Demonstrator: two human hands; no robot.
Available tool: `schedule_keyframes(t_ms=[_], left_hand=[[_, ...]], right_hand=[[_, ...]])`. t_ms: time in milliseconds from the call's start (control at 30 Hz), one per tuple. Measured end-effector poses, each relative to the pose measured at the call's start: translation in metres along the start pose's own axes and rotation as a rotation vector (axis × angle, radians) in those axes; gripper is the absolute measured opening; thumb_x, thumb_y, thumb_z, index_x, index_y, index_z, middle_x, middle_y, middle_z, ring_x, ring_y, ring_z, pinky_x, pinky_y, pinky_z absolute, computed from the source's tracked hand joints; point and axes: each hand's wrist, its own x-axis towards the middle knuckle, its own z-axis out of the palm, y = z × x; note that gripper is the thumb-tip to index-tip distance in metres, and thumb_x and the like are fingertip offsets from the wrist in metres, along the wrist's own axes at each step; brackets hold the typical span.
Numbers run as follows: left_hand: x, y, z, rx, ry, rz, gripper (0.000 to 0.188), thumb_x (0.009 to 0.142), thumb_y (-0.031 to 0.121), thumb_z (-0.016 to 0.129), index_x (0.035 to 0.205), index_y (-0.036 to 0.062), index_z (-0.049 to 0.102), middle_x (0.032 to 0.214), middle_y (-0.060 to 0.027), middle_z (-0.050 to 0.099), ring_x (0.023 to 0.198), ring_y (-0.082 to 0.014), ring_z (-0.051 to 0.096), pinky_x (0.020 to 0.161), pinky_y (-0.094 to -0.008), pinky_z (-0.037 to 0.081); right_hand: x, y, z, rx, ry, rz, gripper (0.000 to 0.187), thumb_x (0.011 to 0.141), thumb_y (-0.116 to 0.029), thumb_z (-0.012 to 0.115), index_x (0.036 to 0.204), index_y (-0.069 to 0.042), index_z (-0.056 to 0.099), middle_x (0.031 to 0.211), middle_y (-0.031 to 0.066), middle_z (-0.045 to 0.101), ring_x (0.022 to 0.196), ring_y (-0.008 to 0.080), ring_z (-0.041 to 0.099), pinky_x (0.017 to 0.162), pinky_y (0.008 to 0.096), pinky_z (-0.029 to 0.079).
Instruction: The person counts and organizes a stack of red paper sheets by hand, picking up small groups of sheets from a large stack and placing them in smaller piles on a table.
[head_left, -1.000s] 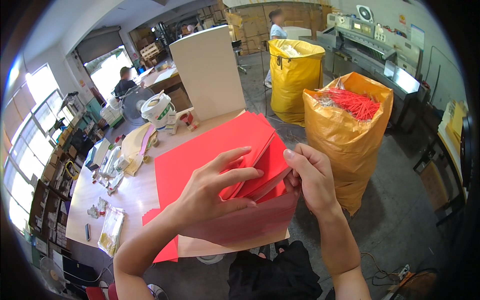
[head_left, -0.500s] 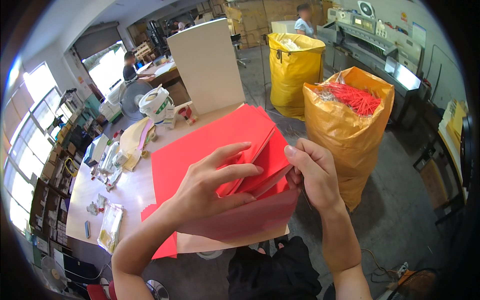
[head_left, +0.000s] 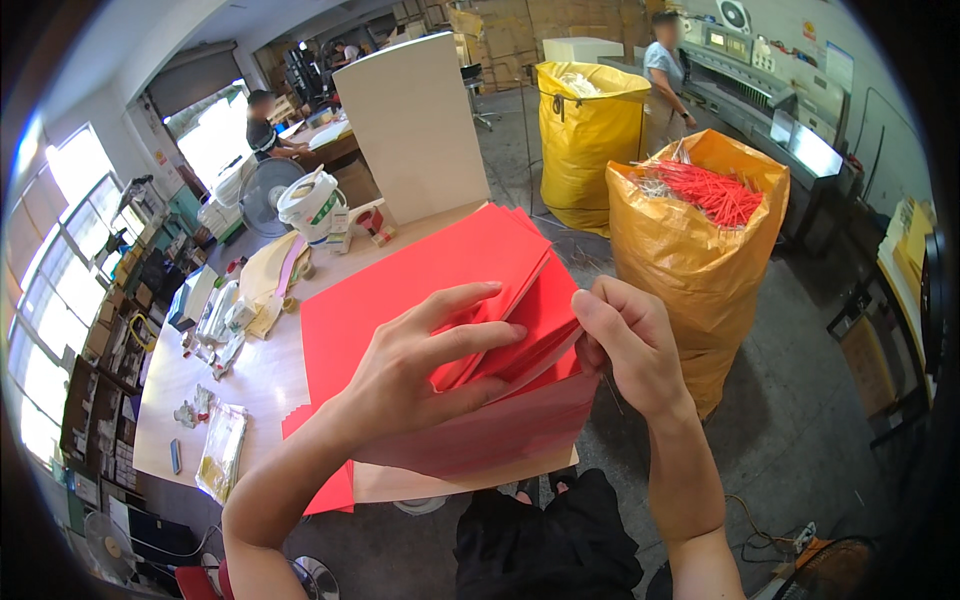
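I have the left hand spread wide over the stack of red sheets, its fingertips pressed on the loosened top ones. The right hand is drawn narrow, thumb and curled fingers pinching the stack's near right corner; how many sheets it grips I cannot tell. The stack sits at the near right end of the tabletop, its upper sheets fanned and slightly raised on the right. A smaller sheaf of red sheets juts past the near edge, partly under the left forearm.

For writing, I can make out little: the white bucket at the far side carries a green-marked label, and on the far right wall hang a small warning-type sign and a pale notice, the print too small for me to read.

Of the containers, the bucket's inside is hidden from me. On the floor to the right, the orange sack stands open, heaped with thin red strips and some whitish ones. Farther off, the yellow sack holds white scraps. Clear plastic packets lie at the tabletop's near left, and brown paper lies beyond them. A tall cream board stands at the far edge, right of the bucket.
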Motion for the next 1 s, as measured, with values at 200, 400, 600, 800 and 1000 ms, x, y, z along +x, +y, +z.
schedule_keyframes(t_ms=[200, 400, 600, 800, 1000], left_hand=[[0.0, 0.001, 0.006, 0.034, 0.058, 0.018, 0.064, 0.083, -0.007, 0.065, 0.141, 0.0186, 0.075, 0.159, -0.0206, 0.058, 0.132, -0.043, 0.069, 0.107, -0.0495, 0.06], [-0.001, -0.002, 0.0, 0.124, -0.03, 0.055, 0.052, 0.088, -0.003, 0.069, 0.135, 0.0163, 0.074, 0.162, -0.0213, 0.055, 0.13, -0.0449, 0.069, 0.106, -0.0506, 0.06], [-0.002, 0.002, 0.004, 0.037, 0.008, 0.009, 0.053, 0.084, 0.026, 0.093, 0.132, 0.0206, 0.074, 0.158, -0.0205, 0.055, 0.13, -0.0419, 0.067, 0.105, -0.0516, 0.06], [-0.003, -0.002, 0.005, 0.051, 0.044, 0.058, 0.062, 0.073, 0.013, 0.1, 0.129, 0.0164, 0.075, 0.155, -0.0179, 0.059, 0.127, -0.0404, 0.071, 0.102, -0.0499, 0.063], [-0.002, -0.002, 0.004, 0.01, 0.056, 0.057, 0.06, 0.075, 0.012, 0.098, 0.13, 0.017, 0.075, 0.153, -0.0185, 0.06, 0.127, -0.0406, 0.071, 0.103, -0.0487, 0.062]], right_hand=[[0.0, 0.001, 0.002, -0.247, 0.028, -0.159, 0.042, 0.11, -0.025, 0.071, 0.076, -0.007, 0.053, 0.065, -0.0058, 0.049, 0.062, 0.0015, 0.042, 0.053, 0.0247, 0.035], [0.0, -0.008, 0.008, -0.112, 0.087, 0.003, 0.036, 0.109, -0.02, 0.068, 0.078, -0.005, 0.058, 0.064, -0.003, 0.056, 0.059, 0.0032, 0.05, 0.053, 0.0245, 0.039], [0.001, -0.01, 0.008, 0.113, 0.071, 0.121, 0.032, 0.109, -0.02, 0.066, 0.081, -0.005, 0.064, 0.066, -0.001, 0.06, 0.059, 0.0059, 0.056, 0.055, 0.0247, 0.044], [0.003, -0.008, 0.007, 0.133, 0.044, 0.105, 0.032, 0.109, -0.02, 0.066, 0.081, -0.005, 0.064, 0.066, -0.0009, 0.06, 0.06, 0.0057, 0.055, 0.055, 0.0246, 0.044], [0.0, -0.01, 0.003, 0.058, 0.056, 0.096, 0.035, 0.11, -0.021, 0.066, 0.079, -0.005, 0.059, 0.067, -0.0011, 0.058, 0.059, 0.0062, 0.053, 0.054, 0.026, 0.04]])
